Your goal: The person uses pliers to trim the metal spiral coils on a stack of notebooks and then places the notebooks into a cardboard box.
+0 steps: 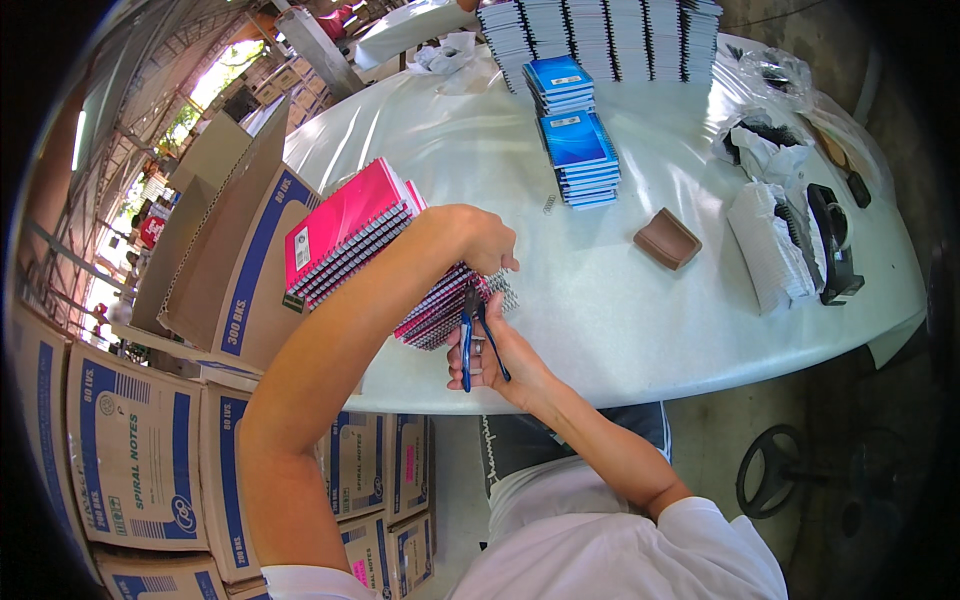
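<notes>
"What's being worked on?"

"The pink notebooks. They lie on the table, close to the person, with the left forearm crossing above them. Their wire bindings show in rows along the near side."

"And the pliers?"

"At the right end of the pink notebooks, tips right at the bindings, blue handles spread and pointing back toward the person. The right hand is wrapped around those handles."

"What about the left hand?"

"Curled over the right end of the pink notebooks, near the pliers' tips. Its fingertips are partly hidden, so I can't tell whether it grips anything. The two hands are near each other but apart."

"What else is around?"

"Just left of the pink notebooks, an open carton. Beyond them to the right, blue notebooks in two piles, then tall white stacks farther out."

"And directly right?"

"Well apart from the pink notebooks, a brown case; farther along, a white pack beside a black tool. Below them to the left, stacked boxes."
</notes>
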A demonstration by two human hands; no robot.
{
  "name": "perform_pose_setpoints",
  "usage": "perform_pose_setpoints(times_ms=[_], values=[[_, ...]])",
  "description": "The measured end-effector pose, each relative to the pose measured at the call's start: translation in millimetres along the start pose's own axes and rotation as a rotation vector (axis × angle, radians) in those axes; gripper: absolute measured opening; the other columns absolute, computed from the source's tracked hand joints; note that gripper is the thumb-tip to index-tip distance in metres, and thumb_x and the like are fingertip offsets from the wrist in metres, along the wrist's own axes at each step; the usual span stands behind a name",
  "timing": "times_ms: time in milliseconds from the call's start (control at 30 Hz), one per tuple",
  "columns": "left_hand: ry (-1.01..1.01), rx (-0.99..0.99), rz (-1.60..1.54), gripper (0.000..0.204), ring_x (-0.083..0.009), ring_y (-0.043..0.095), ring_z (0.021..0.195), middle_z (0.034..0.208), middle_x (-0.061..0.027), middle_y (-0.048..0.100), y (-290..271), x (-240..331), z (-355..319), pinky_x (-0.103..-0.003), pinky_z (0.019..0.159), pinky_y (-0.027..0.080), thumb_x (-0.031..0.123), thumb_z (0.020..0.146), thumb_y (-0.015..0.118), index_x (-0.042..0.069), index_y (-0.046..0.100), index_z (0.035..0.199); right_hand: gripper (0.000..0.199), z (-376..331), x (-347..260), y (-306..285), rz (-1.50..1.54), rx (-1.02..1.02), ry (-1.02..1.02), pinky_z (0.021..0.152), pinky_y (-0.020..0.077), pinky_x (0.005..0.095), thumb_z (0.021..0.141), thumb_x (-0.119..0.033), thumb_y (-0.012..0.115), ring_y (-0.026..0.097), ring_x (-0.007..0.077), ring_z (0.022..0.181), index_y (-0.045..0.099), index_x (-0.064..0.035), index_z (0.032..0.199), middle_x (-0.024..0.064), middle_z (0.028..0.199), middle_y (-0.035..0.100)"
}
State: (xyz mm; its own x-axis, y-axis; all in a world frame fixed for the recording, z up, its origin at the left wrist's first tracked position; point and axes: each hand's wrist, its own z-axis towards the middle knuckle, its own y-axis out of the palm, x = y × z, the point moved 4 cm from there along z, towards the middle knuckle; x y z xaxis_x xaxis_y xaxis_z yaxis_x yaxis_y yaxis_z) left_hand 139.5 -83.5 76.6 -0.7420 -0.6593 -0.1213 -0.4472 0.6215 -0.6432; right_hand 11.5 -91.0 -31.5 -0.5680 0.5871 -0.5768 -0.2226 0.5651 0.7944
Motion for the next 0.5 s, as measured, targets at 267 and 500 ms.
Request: perform_pose_setpoints(times_ms=[267, 500], values=[[-0.062, 0.044, -0.009, 0.056, -0.0287, 0.056, 0.121, 0.134, -0.0085, 0.057, -2, 3, -5, -0.037, 0.101, 0.045, 0.005, 0.074, 0.055, 0.016, 0.061, 0.129, 0.076, 6, -1, -10, 0.135, 0.012, 0.038, 0.052, 0.037, 0.0289, 0.085, -0.079, 0.026, 0.04, 0.0145, 0.053, 0.051, -0.0079, 0.086, 0.0023, 0.06, 0.042], [-0.11, 0.025, 0.019, 0.054, -0.0312, 0.062, 0.108, 0.12, -0.0127, 0.065, 0, 1, 4, -0.039, 0.093, 0.048, 0.007, 0.075, 0.053, 0.016, 0.062, 0.128, 0.078, -2, 1, 4, 0.0, 0.04, 0.013, 0.058, 0.0459, 0.0321, 0.085, -0.079, 0.025, 0.051, 0.0177, 0.059, 0.054, -0.0067, 0.088, 0.005, 0.067, 0.051]])
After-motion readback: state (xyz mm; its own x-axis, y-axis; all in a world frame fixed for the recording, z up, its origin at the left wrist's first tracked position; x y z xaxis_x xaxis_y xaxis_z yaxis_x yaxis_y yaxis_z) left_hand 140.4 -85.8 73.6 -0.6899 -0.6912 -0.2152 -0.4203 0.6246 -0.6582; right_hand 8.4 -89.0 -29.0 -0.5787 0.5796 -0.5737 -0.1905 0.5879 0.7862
